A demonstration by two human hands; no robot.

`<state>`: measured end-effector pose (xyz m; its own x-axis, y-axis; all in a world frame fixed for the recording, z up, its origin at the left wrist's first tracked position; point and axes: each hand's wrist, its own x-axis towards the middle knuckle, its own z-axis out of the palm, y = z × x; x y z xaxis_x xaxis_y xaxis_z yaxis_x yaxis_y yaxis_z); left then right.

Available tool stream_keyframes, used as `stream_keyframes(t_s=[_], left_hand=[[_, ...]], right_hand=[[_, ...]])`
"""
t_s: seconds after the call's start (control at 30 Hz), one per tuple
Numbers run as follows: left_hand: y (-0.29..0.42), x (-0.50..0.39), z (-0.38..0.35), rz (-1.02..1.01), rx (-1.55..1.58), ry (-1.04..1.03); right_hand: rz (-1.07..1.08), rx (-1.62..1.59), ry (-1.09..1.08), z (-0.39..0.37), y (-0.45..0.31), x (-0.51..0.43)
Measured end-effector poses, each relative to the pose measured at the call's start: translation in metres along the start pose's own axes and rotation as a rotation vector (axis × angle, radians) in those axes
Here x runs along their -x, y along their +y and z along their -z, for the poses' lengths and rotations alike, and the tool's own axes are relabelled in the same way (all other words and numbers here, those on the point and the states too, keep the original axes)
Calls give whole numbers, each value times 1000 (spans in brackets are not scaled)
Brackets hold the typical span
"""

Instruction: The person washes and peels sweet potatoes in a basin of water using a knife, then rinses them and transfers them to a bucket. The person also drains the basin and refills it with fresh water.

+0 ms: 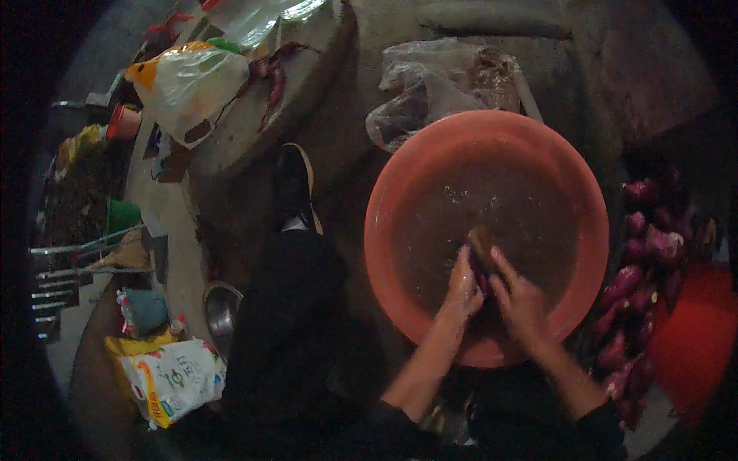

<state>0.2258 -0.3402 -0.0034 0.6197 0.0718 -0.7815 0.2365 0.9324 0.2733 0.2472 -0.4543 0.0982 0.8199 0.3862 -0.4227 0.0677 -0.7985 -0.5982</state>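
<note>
A large orange-red plastic basin [591, 230] holds murky water [438, 253] with bits of foam on it. Over the water, in the near half of the basin, my left hand [466, 285] is closed around a dark purple, elongated root vegetable [481, 275]. My right hand [519, 297] is beside it, its fingers against a brownish, elongated object [479, 239] that lies along the purple one. Blur hides what this brown object is, and whether it is a separate piece cannot be told.
Purple-skinned vegetables [625, 282] are piled right of the basin, by a red surface [700, 328]. Clear plastic bags [426, 80] lie beyond it. To the left are a metal bowl [222, 311], a printed white packet [179, 377] and a filled plastic bag [196, 86].
</note>
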Motion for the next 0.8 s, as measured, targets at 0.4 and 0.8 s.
stream_keyframes(t_s=[0.4,0.8], left_hand=[[19,-4,4,180,-50,-90],[9,-2,2,-24,-16,-232]], right_hand=[[110,-266,147,-4,48,-13],[177,-62,44,-16,11,0]])
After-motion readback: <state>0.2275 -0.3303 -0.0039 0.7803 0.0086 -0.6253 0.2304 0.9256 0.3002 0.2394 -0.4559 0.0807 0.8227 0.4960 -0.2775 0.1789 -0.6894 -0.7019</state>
